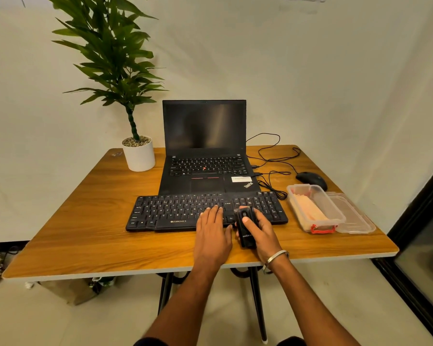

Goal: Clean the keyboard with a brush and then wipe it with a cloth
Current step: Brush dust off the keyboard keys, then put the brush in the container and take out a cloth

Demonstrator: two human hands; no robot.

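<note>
A plain pale wall backs a wooden table (85, 236) that fills the middle of the frame, its near edge running across the lower half. In the upper left a tall leafy plant (110, 53) rises from a white pot (139, 156) standing on the table's far left corner. At the centre an open black laptop (205, 151) sits with its screen dark, and just in front of it, along the middle of the frame, lies the black keyboard (175, 211), touching or nearly touching the laptop's front edge.

The left hand (213, 233) lies flat on the keyboard's right-centre part, fingers straight and close together, resting on the keys. Just to its right, the right hand (260, 228) curls round a black brush (245, 227), thumb on top of its body, holding it over the keyboard's lower right portion; the bristle end is hard to make out against the dark keys. A silver bangle (276, 257) circles that wrist.

To the right of the keyboard stands a clear plastic box (335, 211) with a red clasp, a pale peach cloth (308, 208) lying inside it, and its lid (355, 218) flat beside it. Behind the box sits a black mouse (311, 179), its cable (273, 156) looping toward the laptop.
</note>
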